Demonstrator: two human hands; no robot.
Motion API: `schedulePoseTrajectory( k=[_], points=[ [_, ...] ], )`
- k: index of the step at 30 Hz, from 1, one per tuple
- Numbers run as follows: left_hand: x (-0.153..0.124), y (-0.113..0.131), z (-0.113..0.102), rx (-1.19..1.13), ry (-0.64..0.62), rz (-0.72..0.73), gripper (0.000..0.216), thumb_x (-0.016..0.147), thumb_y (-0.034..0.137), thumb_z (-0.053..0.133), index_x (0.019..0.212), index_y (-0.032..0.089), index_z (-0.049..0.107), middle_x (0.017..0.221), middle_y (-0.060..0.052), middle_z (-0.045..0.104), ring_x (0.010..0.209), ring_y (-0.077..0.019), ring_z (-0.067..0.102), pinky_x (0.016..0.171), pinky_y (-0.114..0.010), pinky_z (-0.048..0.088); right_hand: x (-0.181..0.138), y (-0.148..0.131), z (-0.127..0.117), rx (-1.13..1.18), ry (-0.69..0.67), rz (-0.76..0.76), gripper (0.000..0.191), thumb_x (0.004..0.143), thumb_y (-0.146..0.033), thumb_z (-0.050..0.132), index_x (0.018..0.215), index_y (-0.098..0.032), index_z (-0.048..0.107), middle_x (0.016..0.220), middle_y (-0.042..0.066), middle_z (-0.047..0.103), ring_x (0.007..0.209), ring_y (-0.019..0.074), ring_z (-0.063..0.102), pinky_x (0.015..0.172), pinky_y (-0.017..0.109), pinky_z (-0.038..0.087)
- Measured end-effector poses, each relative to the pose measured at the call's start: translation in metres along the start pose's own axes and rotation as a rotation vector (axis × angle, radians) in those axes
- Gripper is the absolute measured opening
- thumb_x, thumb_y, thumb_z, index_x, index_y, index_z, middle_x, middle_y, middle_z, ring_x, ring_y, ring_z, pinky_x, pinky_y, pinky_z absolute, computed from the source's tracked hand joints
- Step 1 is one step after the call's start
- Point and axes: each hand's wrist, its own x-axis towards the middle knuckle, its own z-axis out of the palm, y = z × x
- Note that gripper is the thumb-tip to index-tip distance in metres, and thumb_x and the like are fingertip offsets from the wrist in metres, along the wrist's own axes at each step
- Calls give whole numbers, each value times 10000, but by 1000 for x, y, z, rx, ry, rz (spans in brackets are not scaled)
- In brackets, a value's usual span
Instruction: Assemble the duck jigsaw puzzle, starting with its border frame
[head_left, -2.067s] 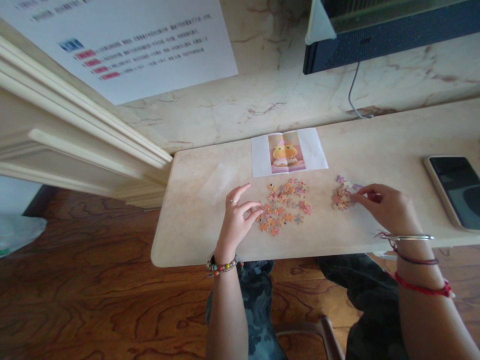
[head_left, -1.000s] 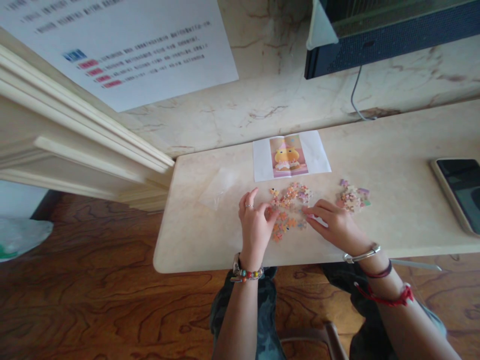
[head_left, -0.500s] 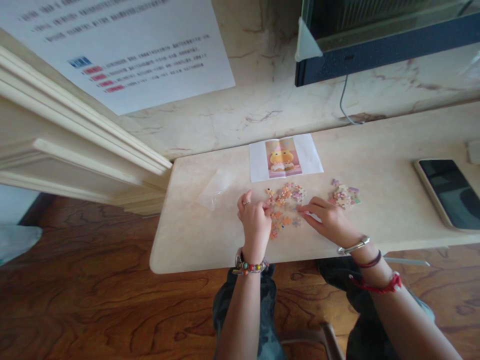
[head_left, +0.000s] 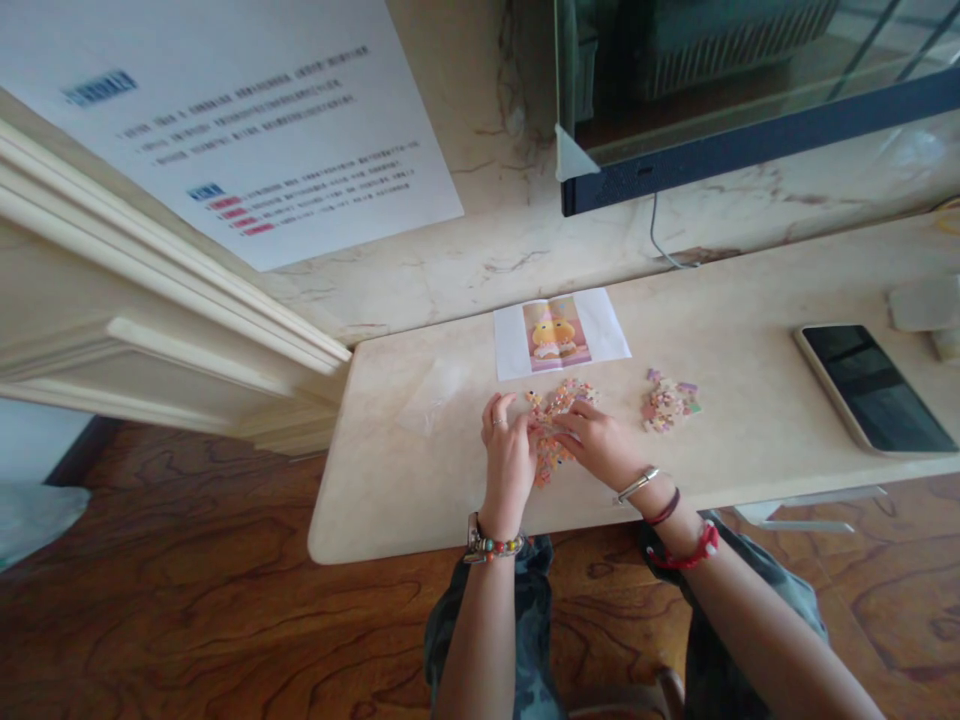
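Observation:
Several small jigsaw puzzle pieces (head_left: 564, 396), mostly orange, pink and cream, lie loose on the pale table in front of me. My left hand (head_left: 510, 450) is at their left side, thumb and forefinger pinched on a small puzzle piece, the other fingers curled. From the right, my right hand (head_left: 600, 440) reaches over the pile, its fingertips pinched on a puzzle piece close to the left fingertips. The fingers partly hide both pieces. Behind the pile lies a paper sheet (head_left: 508, 345) with a printed picture (head_left: 557, 335) of a yellow cartoon figure.
A second heap of pieces (head_left: 667, 402) lies to the right. A clear plastic bag (head_left: 431, 400) is at the left. Farther right rests a phone (head_left: 877, 385). A screen (head_left: 720, 130) and a printed notice (head_left: 300, 130) are at the wall. The table's front edge is near my legs.
My right hand has moved left, across the pile to my left fingertips. My left hand stays at about the same spot by the pieces. The camera view has shifted slightly.

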Motion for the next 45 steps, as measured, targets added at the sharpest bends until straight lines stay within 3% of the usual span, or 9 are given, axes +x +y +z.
schedulePoseTrajectory(
  k=[6,12,16,21,26,29,35,38,45],
  points=[
    [-1,-5,-6,-102,5,32,157,777,52,476,847,173,549,1181,-92,408,1201,-240,348,993,-438,357,7,-4,-3,45,30,-25,196,846,-201,427,830,-173,621,904,71,591,765,135,578,654,228,428],
    [3,-18,-12,-78,75,-87,147,797,131,516,919,171,590,1156,-116,424,1158,-253,389,967,-453,368,-12,60,-48,52,292,67,178,794,-234,483,722,-160,628,700,53,600,637,144,545,589,247,396],
    [5,-7,-8,-57,37,-33,151,801,142,520,897,197,623,1165,-93,434,1157,-248,388,969,-458,364,-27,95,-62,-72,208,231,189,733,-283,526,606,-171,610,573,26,572,521,134,494,515,252,344],
    [7,14,-2,-52,-15,42,168,789,143,544,905,224,634,1214,-71,432,1177,-244,369,970,-451,367,-31,108,-56,-143,227,333,237,722,-322,511,546,-178,578,540,29,548,511,144,481,493,258,325],
    [8,21,1,-14,-71,41,188,786,151,551,907,262,642,1237,-47,442,1180,-260,362,940,-469,384,-24,87,-50,-59,319,179,171,745,-276,516,657,-172,620,624,35,551,559,138,512,540,258,377],
    [8,19,1,5,-49,13,146,784,154,552,847,241,651,1232,-46,452,1178,-265,362,949,-473,373,-18,55,-39,39,214,-11,154,772,-268,521,804,-186,647,745,45,579,638,138,556,589,253,411],
    [9,11,2,-10,-25,12,163,767,130,560,892,202,637,1221,-89,453,1164,-261,387,965,-457,373,-8,12,-15,-149,-13,80,186,824,-264,461,838,-181,627,960,74,568,678,141,588,534,235,396],
    [9,10,3,23,-34,-17,199,772,137,553,943,201,632,1243,-99,443,1166,-283,382,956,-487,368,-6,11,-13,-181,-50,97,203,842,-253,434,859,-168,617,993,85,565,705,145,596,551,233,405],
    [8,9,1,-25,-32,-2,90,751,142,582,785,189,651,1243,-78,448,1167,-271,380,976,-477,356,-3,13,-12,-179,-69,58,197,825,-221,440,879,-140,611,986,108,560,747,162,590,625,252,435]
  ],
)
